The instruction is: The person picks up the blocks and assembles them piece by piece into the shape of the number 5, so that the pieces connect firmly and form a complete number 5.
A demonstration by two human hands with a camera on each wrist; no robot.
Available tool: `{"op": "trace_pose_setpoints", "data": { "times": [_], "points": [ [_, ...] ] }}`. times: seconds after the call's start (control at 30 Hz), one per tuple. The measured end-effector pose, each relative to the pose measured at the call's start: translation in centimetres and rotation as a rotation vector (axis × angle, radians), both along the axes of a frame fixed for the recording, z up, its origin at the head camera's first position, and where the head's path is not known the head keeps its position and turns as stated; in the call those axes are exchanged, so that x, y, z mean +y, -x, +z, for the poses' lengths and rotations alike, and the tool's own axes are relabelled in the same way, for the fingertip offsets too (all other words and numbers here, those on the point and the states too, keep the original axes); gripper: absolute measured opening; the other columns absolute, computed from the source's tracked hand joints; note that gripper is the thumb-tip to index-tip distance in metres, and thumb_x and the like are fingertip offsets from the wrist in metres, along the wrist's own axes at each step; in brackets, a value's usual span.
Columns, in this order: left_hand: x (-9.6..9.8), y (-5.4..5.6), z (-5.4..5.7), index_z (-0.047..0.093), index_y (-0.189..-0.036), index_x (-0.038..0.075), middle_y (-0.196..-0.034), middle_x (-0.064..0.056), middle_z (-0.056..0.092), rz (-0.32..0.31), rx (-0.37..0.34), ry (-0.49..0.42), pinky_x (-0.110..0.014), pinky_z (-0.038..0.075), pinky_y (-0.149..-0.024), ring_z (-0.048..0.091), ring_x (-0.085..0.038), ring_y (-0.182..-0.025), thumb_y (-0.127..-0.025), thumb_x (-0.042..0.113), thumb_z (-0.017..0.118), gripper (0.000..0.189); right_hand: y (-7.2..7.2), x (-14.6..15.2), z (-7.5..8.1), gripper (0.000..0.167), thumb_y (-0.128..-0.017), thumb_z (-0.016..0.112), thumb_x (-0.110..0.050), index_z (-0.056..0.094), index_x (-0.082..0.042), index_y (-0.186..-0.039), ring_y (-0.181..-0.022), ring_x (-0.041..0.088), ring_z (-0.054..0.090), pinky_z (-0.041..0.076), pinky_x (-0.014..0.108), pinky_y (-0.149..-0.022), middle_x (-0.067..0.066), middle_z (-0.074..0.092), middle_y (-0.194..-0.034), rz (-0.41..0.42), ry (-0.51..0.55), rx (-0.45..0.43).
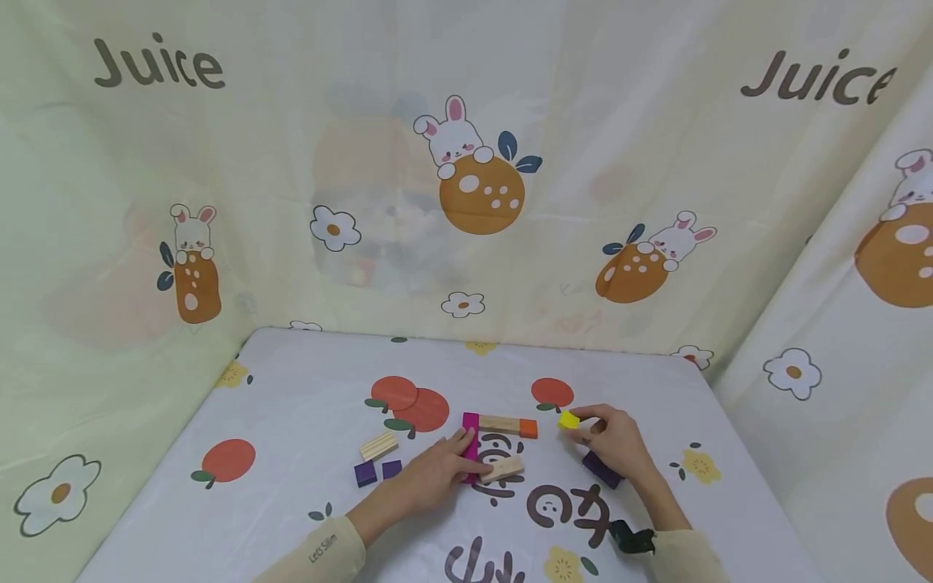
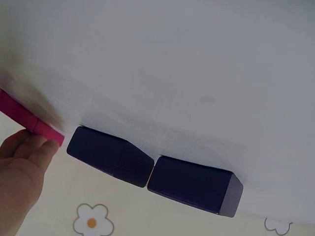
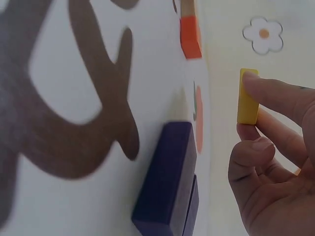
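Note:
In the head view my left hand (image 1: 430, 478) rests on a magenta bar (image 1: 470, 448); a seam across it shows in the left wrist view. One of its digits reaches over the bar to a plain wooden block (image 1: 503, 470). My right hand (image 1: 615, 437) pinches a small yellow block (image 3: 248, 98) between thumb and finger, to the right of the other blocks. From the bar's far end a second wooden block (image 1: 499, 423) runs rightward, with an orange block (image 1: 528, 429) at its tip. Dark purple blocks (image 3: 165, 182) lie below the right hand, partly hidden.
Left of the left hand are two dark purple blocks (image 1: 365, 474) and some light wooden pieces (image 1: 379, 445). A crumpled dark object (image 1: 631, 538) is beside the right cuff. The white tabletop cloth (image 1: 291, 389) has printed fruit and letters; patterned curtains (image 1: 364, 162) surround it.

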State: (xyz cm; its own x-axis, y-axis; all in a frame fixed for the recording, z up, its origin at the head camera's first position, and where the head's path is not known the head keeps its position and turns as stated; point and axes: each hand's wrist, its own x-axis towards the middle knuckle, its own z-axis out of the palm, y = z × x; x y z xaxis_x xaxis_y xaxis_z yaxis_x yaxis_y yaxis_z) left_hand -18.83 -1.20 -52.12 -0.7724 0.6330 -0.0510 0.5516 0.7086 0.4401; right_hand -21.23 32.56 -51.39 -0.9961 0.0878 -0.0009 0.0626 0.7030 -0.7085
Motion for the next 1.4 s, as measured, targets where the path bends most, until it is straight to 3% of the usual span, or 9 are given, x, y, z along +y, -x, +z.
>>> {"op": "trace_pose_setpoints", "data": {
  "times": [0.13, 0.5, 0.8, 1.4],
  "points": [
    [0.0, 0.0, 0.0, 0.070, -0.139, 0.039, -0.172, -0.009, 0.038, 0.000, 0.001, 0.001, -0.056, 0.037, -0.126, 0.034, -0.033, -0.162, -0.106, 0.012, 0.061, 0.043, -0.5, -1.0, -0.2, 0.037, -0.088, 0.085, -0.014, 0.077, -0.010, -0.124, -0.073, 0.020, 0.053, 0.043, 0.025, -0.056, 0.011, 0.069, -0.103, 0.010, -0.002, -0.010],
    [0.0, 0.1, 0.0, 0.070, -0.139, 0.040, -0.172, -0.008, 0.038, 0.002, -0.002, 0.001, -0.058, 0.037, -0.125, 0.034, -0.033, -0.162, -0.106, 0.012, 0.061, 0.044, -1.6, -3.0, -0.7, 0.035, -0.084, 0.090, -0.014, 0.080, -0.013, -0.117, -0.079, 0.019, 0.052, 0.044, 0.024, -0.055, 0.007, 0.069, -0.105, 0.081, -0.008, -0.043],
    [0.0, 0.2, -0.2, 0.070, -0.138, 0.041, -0.172, -0.009, 0.039, 0.004, 0.002, -0.002, -0.058, 0.037, -0.125, 0.034, -0.034, -0.161, -0.106, 0.012, 0.062, 0.044, -2.1, -4.2, -1.2, 0.033, -0.080, 0.093, -0.014, 0.081, -0.017, -0.111, -0.075, 0.017, 0.050, 0.040, 0.024, -0.056, 0.001, 0.065, -0.092, 0.140, -0.048, -0.093],
    [0.2, 0.5, -0.7, 0.068, -0.139, 0.044, -0.173, -0.005, 0.037, 0.021, -0.009, 0.014, -0.055, 0.037, -0.127, 0.033, -0.031, -0.162, -0.107, 0.015, 0.061, 0.044, -2.0, -5.3, -1.5, 0.035, -0.077, 0.095, -0.014, 0.081, -0.020, -0.108, -0.076, 0.016, 0.050, 0.040, 0.024, -0.059, -0.001, 0.065, -0.095, 0.157, -0.098, -0.112]
  ]
}}
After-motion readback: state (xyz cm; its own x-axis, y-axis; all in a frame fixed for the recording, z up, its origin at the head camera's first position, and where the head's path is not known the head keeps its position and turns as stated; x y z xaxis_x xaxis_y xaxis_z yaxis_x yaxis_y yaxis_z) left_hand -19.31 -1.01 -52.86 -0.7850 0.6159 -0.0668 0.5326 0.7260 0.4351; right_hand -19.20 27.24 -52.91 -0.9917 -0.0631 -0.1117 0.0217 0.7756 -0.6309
